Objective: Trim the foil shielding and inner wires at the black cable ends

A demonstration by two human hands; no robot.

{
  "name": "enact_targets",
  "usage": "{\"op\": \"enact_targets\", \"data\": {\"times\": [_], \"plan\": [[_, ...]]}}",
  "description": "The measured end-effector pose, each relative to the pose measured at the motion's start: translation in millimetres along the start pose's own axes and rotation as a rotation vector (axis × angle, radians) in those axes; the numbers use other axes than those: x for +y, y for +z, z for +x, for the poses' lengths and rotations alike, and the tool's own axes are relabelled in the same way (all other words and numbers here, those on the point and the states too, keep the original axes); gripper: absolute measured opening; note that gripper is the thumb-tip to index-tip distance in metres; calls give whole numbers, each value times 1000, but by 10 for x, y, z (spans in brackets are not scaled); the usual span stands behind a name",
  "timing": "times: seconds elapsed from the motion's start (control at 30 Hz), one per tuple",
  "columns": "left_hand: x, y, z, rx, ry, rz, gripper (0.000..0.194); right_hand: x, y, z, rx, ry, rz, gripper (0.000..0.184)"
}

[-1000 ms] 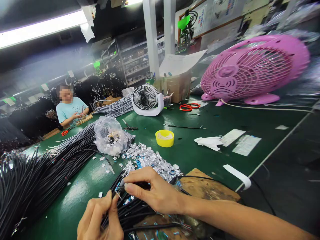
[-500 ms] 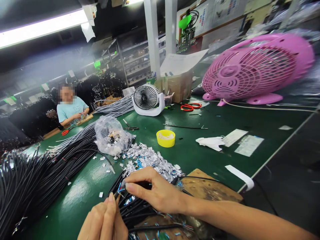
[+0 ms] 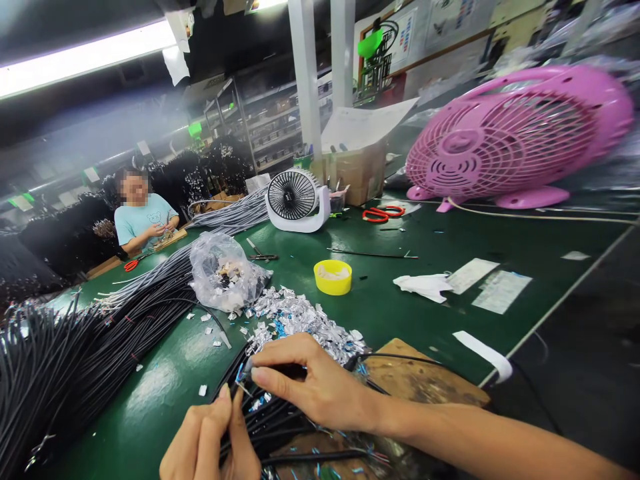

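Note:
Low in the head view, my left hand [image 3: 207, 437] is closed in a pinch on the end of a black cable. Thin blue and pale wires [image 3: 241, 377] stick out of this cable end. My right hand [image 3: 313, 383] reaches in from the right, thumb and forefinger pinched at the tips of those wires. Below both hands lies a bundle of black cables [image 3: 280, 430]. Just beyond my right hand is a heap of silvery foil scraps [image 3: 315, 320] with blue bits in it. The exact grip of the fingertips is partly hidden.
A brown board [image 3: 425, 373] lies under my right forearm. Black cable bundles [image 3: 100, 353] fill the left side. Beyond are a plastic bag [image 3: 220, 270], a yellow tape ring [image 3: 333, 285], a white fan [image 3: 297, 200], red-handled scissors [image 3: 383, 213] and a pink fan [image 3: 510, 140]. A co-worker [image 3: 143, 213] sits far left.
My left hand has shifted slightly, its thumb and finger a little further apart at the cable end. The red wire seen near my right fingertips no longer shows clearly.

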State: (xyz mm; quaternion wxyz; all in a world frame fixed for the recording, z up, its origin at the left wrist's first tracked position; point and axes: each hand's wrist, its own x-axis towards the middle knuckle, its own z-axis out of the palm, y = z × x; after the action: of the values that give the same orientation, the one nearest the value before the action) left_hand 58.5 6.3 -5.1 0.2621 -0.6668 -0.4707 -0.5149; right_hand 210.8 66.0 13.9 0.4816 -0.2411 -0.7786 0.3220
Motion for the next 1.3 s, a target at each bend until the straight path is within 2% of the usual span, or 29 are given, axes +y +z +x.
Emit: {"op": "enact_targets", "data": {"times": [0.23,0.43,0.6,0.77,0.93,1.07,1.13,1.2,1.3], "plan": [[51,-69,169,-192,-214,-146,10,-10,-23,22,1,-31,24,41],[52,-72,229,-374,-398,-304,40,-23,-26,17,10,-15,25,48],[81,-74,246,-402,-458,-358,31,-48,-28,29,7,91,158,55],[131,-61,267,-415,-444,-408,19,-50,-22,45,-51,82,172,47],[117,-35,249,-422,-457,-440,15,27,7,24,-61,1,19,38],[98,-15,228,-433,-501,-453,11,84,30,-21,33,-230,-264,27],[86,-13,225,-457,-529,-481,13,89,27,-15,32,-315,-324,24],[69,-27,231,-496,-564,-534,15,67,19,23,-36,-253,-180,23],[29,-72,256,-549,-613,-635,28,-12,18,111,-203,-24,214,30]]}}
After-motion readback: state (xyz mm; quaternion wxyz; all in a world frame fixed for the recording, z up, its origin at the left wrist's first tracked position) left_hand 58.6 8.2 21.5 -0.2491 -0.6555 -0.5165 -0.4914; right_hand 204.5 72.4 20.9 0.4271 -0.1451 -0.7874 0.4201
